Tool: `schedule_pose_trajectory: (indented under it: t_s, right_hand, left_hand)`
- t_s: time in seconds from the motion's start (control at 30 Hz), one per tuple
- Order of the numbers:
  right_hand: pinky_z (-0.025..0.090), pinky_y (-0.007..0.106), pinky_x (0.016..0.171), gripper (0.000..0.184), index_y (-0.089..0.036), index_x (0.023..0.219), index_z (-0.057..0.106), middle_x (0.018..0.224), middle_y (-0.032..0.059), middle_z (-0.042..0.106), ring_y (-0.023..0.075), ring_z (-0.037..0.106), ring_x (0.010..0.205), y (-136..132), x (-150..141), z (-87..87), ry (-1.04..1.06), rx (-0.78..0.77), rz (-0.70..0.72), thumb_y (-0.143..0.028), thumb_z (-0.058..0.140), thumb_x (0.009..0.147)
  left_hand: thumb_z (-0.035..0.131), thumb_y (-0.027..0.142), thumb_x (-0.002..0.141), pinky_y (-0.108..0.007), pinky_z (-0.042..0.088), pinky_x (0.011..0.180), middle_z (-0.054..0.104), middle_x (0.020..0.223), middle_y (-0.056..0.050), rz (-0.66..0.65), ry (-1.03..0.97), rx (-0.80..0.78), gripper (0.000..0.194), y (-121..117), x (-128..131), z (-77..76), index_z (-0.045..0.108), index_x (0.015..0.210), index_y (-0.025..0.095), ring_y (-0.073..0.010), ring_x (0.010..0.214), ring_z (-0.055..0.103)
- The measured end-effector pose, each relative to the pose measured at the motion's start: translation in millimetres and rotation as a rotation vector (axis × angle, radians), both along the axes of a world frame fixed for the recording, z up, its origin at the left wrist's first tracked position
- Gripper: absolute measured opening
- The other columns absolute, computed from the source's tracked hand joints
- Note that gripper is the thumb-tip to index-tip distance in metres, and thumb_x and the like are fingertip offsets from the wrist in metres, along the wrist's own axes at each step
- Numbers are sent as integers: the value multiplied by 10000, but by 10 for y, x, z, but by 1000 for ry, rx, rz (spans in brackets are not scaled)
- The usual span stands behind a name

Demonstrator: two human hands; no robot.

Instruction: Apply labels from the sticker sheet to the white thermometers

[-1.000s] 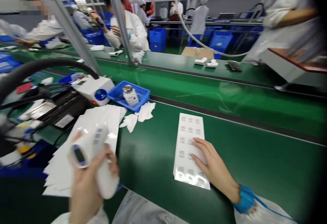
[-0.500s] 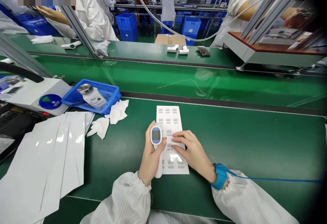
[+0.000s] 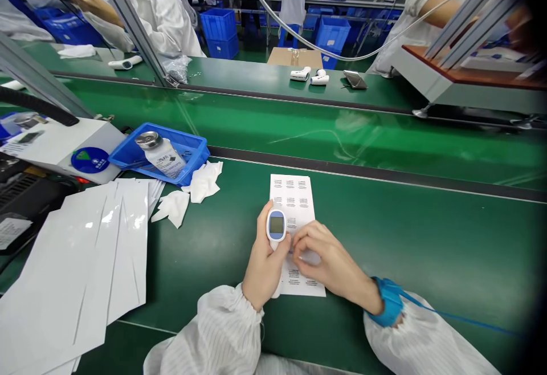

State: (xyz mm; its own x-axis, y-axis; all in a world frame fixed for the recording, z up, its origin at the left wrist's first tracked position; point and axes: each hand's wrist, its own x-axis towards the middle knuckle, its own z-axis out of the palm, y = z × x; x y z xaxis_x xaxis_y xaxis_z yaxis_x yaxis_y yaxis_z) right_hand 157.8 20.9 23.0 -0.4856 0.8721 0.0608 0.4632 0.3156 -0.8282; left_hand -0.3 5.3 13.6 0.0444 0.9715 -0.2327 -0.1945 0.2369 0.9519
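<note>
My left hand (image 3: 264,269) is wrapped round a white handheld thermometer (image 3: 276,224), whose small grey screen in a blue surround faces up at me. Beneath both hands lies a white sheet of printed labels (image 3: 297,188), set out in rows of small black text. My right hand (image 3: 329,260) is over the sheet's right half, thumb and forefinger curled together in a pinch close to the thermometer's handle. Whatever is between those fingertips is too small to make out. A blue strap (image 3: 387,302) with a cord circles my right wrist.
Left of my hands are stacked white sheets (image 3: 77,261), crumpled white wipes (image 3: 205,181) and a blue tray (image 3: 199,155) holding a metal-topped bottle (image 3: 164,155). A white machine (image 3: 92,147) stands behind. Across the green belt (image 3: 299,118), more thermometers (image 3: 301,74) lie near co-workers in white coats.
My right hand's fingers have gone from spread over the sheet to a pinch. The left hand still holds the thermometer. The whole view has shifted slightly.
</note>
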Motion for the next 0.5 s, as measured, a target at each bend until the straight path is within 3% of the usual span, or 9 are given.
schedule_pose_trajectory:
  t_s: [0.07,0.13,0.2,0.3,0.4,0.5]
  right_hand:
    - [511,307,775,176,-225,746,609,902,4,646,162,633,855,-36,42,160,113,-151,129,-54,632,783]
    - [516,286,796,155,-233,758,614,979,1,644,152,639,898,-31,56,297,167,-218,129,-86,643,800]
    - [476,334,925,130,-243,764,626,1124,4,633,185,599,1071,29,29,384,131,-141,30,-126,653,814]
    - [419,388,1007,115,-252,760,634,1241,-6,608,220,536,1200,181,-67,429,75,-37,-104,-155,658,817]
    - [461,353,942,125,-250,750,622,1153,-19,660,194,611,1095,305,-171,434,112,-53,-151,-145,647,815]
    - [476,326,905,144,-246,733,625,1063,-28,695,177,645,1021,351,-236,435,133,-66,-184,-121,637,803]
  left_hand:
    - [571,321,930,-349,459,1029,425,1486,-15,-14,6,7,601,12,2,1,284,1455,381,-232,1294,488]
    - [576,325,924,-322,519,927,448,1466,-24,-31,-22,3,610,21,6,16,284,1457,380,-227,1208,552]
    - [594,344,908,-277,561,703,482,1429,-46,-54,-49,-27,642,28,12,39,274,1464,385,-194,966,644]
    - [626,314,878,-210,431,407,556,1295,-65,-82,-61,-104,730,38,15,68,224,1480,406,-99,591,559]
    - [602,202,862,-189,392,366,571,1211,-45,-101,-42,-122,765,48,10,67,209,1479,426,-70,527,496]
    - [572,168,859,-195,424,388,535,1288,-44,-127,-1,-88,774,49,3,40,197,1481,435,-61,529,501]
